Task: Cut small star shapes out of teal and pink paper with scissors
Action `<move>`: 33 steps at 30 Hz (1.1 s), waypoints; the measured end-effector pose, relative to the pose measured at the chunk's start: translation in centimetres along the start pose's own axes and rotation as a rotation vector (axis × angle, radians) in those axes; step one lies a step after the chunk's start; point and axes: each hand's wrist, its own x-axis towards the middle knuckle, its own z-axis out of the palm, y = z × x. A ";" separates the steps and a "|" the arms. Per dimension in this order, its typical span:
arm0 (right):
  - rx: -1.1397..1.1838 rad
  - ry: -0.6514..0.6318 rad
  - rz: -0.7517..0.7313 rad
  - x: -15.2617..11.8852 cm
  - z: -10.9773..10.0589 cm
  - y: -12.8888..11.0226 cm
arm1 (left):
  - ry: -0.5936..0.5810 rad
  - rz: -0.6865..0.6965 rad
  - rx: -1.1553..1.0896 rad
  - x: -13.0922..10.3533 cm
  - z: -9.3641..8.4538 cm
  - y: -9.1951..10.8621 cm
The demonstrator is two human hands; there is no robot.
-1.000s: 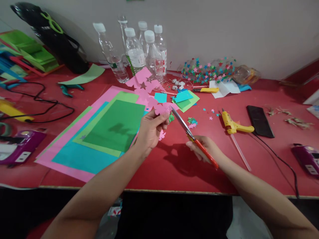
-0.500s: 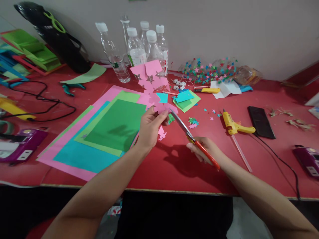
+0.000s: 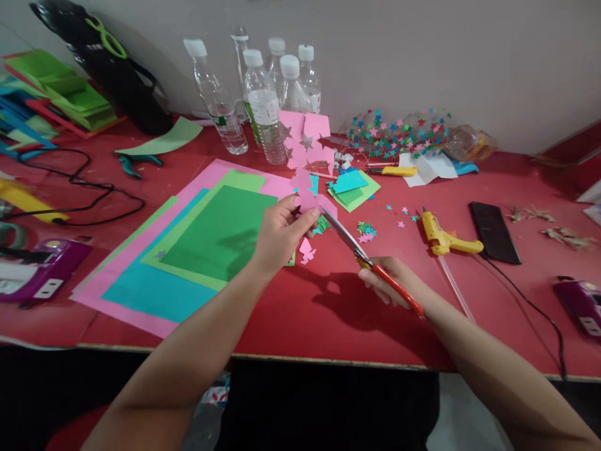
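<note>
My left hand [image 3: 284,235] pinches the lower end of a pink paper piece [image 3: 305,150] with star-shaped cutouts, held up above the table. My right hand [image 3: 387,282] is closed round the red handles of a pair of scissors [image 3: 397,288]. The blades point up and left and meet the pink paper beside my left fingertips. Below lie small pink scraps [image 3: 307,252] and a little heap of green and pink stars [image 3: 366,232]. Coloured sheets [image 3: 220,232] in green, blue and pink lie stacked at the left.
Plastic bottles [image 3: 265,113] stand at the back. A yellow glue gun [image 3: 444,237] and a black phone [image 3: 494,232] lie at the right, with a cable. Behind are a yellow cutter [image 3: 399,170] and a star-covered bundle [image 3: 399,134]. Green pliers [image 3: 136,164] lie at back left.
The upper part of the pink paper has swung to the right and stands more upright. My right hand and the scissors have shifted slightly right. My left hand still pinches the paper.
</note>
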 end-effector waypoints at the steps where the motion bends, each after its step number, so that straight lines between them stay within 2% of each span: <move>1: -0.003 -0.002 0.006 0.0 0.0 0.0 | -0.001 0.007 0.013 0.0 0.0 0.1; 33: -0.018 -0.004 0.031 -0.1 0.2 0.0 | -0.004 0.033 0.023 0.0 -0.2 -0.3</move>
